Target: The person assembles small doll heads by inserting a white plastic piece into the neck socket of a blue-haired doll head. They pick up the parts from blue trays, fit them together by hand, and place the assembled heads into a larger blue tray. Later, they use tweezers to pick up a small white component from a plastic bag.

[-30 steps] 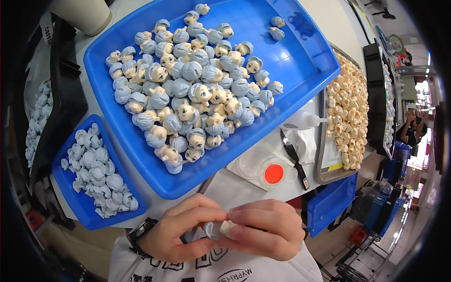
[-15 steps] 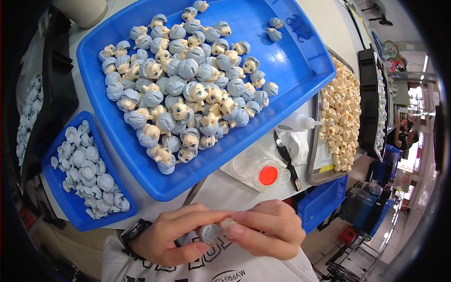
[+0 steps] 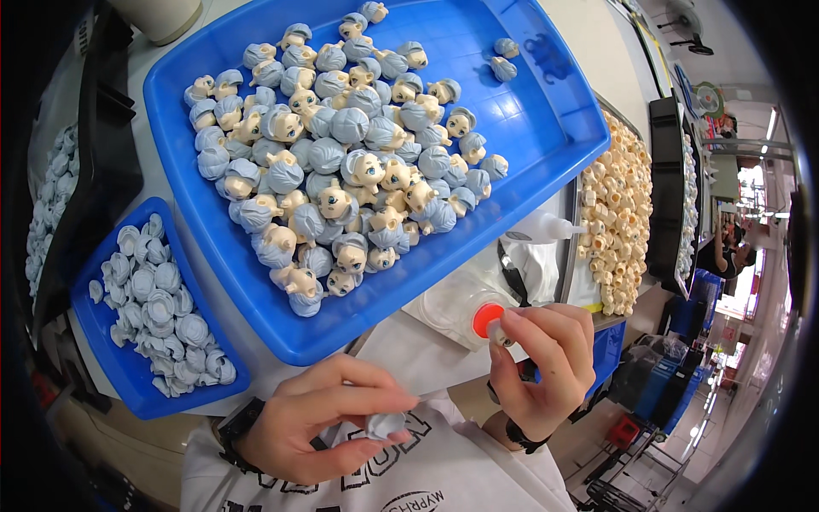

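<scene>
A gap over the white tabletop [image 3: 415, 352] lies between left hand [image 3: 328, 416] and right hand [image 3: 546, 363]. The near wall of the large blue tray [image 3: 384, 288] blocks low passage ahead; clear red-centred container [image 3: 445, 297], black knife [image 3: 513, 275] and squeeze bottle [image 3: 537, 227] crowd the way to the metal tray [image 3: 583, 286].

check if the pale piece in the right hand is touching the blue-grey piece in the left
Apart. The head view shows the pale piece in the right hand, the blue-grey piece in the left hand, white tabletop visible between them.
</scene>
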`<state>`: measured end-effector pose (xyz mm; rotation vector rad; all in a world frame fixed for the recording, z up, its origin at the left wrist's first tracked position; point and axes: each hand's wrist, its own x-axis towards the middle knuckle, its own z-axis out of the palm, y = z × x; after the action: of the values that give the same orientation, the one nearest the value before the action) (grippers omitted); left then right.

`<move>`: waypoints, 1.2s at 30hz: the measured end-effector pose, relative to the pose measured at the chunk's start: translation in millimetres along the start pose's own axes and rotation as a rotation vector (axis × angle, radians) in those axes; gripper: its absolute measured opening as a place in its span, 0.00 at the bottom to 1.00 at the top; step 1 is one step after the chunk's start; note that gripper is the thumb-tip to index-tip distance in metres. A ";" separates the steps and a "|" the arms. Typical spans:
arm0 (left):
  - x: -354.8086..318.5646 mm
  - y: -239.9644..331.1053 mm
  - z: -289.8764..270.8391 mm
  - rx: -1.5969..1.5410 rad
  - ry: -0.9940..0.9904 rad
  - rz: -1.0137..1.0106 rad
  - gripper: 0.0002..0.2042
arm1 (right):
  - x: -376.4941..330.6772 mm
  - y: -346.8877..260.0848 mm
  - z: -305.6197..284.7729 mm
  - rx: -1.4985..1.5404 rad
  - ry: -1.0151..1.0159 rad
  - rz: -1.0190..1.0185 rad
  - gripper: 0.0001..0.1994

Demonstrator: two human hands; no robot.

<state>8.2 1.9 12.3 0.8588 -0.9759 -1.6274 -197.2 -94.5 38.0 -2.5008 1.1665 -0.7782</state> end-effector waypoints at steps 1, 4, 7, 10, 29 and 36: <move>0.8 0.4 -3.5 0.028 -0.072 -0.009 0.14 | 0.0 0.1 0.3 -0.004 -0.001 0.000 0.19; -0.7 0.6 -0.2 -0.104 -0.098 -0.097 0.16 | 0.8 0.2 1.2 -0.005 -0.012 0.001 0.19; -1.4 0.2 0.2 -0.122 -0.095 -0.111 0.17 | 1.4 -1.5 0.8 -0.031 0.003 0.020 0.19; -0.7 -6.2 -2.8 -0.051 -0.116 -0.023 0.17 | -0.6 0.1 1.4 -0.018 -0.001 0.033 0.18; 0.6 -8.9 5.9 -0.069 0.100 0.060 0.14 | -8.8 -22.1 16.5 0.457 0.171 -0.215 0.10; -1.9 -8.7 1.0 -0.057 0.038 0.049 0.17 | -5.4 -28.0 24.5 0.448 0.042 -0.266 0.11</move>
<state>4.3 5.3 4.9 0.8183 -0.9137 -1.5842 -168.5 -72.0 28.8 -2.2838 0.5874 -1.0323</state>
